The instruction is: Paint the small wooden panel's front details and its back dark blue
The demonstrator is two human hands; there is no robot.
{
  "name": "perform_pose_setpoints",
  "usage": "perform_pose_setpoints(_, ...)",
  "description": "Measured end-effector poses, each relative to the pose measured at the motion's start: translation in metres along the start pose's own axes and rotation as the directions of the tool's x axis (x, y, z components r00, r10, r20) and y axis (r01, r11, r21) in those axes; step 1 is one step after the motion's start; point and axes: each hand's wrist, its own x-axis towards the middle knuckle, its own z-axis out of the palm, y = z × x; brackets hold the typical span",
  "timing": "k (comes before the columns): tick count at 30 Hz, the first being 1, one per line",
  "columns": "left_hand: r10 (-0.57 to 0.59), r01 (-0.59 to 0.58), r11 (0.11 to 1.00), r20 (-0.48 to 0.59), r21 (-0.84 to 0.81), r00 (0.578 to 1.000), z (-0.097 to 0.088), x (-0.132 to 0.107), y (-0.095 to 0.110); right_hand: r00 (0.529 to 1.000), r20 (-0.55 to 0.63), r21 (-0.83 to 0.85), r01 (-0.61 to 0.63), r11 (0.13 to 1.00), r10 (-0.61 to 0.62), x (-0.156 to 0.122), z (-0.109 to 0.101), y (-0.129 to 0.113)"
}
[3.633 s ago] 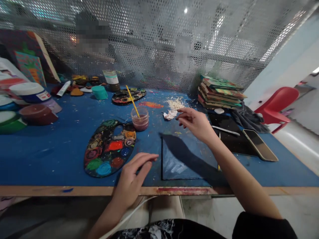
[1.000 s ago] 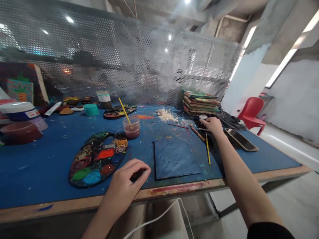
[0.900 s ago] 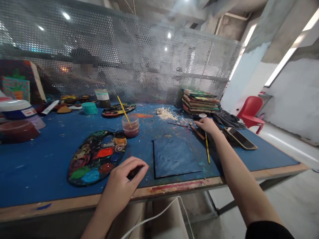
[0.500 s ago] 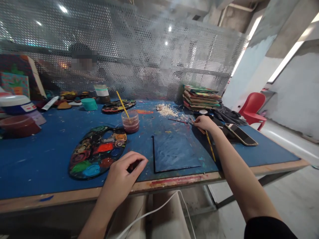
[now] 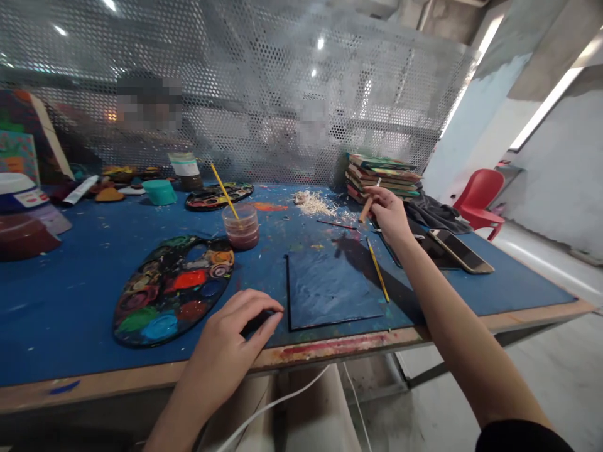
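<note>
My right hand is raised over the blue table, fingers closed round a brown-handled paintbrush that points up and away. My left hand rests near the table's front edge, fingers curled loosely on the surface, between the paint palette and the dark blue painted panel. A yellow-handled brush lies on the table along the panel's right side. A plastic cup of brownish water with a yellow brush in it stands behind the palette.
A stack of painted boards sits at the back right, with a phone and dark cloth beside it. A second palette, a teal cup and paint tubs stand left. Perforated metal screen behind; people beyond it. Red chair right.
My right hand reached to the brushes at the right of the panel, closed on the brown-handled one and lifted it off the table. My left hand stayed put.
</note>
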Motion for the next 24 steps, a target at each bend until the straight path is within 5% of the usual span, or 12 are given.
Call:
perform_pose_setpoints(8,0.298,-0.310,0.949,0.154,0.061,0.942,-0.005,-0.006,0.005,0.969,0.232,0.262,-0.144,0.954,0.083,-0.046,0.018,-0.018)
perform_pose_setpoints(11,0.364,-0.382,0.922,0.190,0.066,0.912,-0.005,-0.007,0.005,0.872,0.474,0.291,-0.289,0.912,0.125,-0.074,0.030,-0.025)
perform_pose_setpoints(15,0.387,-0.402,0.911,0.146,0.091,0.911,-0.002,-0.011,0.004,0.793,0.599,0.352,-0.386,0.853,0.112,-0.095,0.038,-0.040)
perform_pose_setpoints(20,0.377,-0.403,0.894,0.157,0.196,0.913,0.002,-0.016,0.003,0.807,0.587,0.347,-0.322,0.881,0.064,-0.105,0.034,-0.057)
perform_pose_setpoints(24,0.377,-0.407,0.895,0.176,0.182,0.909,0.003,-0.017,0.001,0.749,0.662,0.318,-0.259,0.912,-0.018,-0.109,0.028,-0.062)
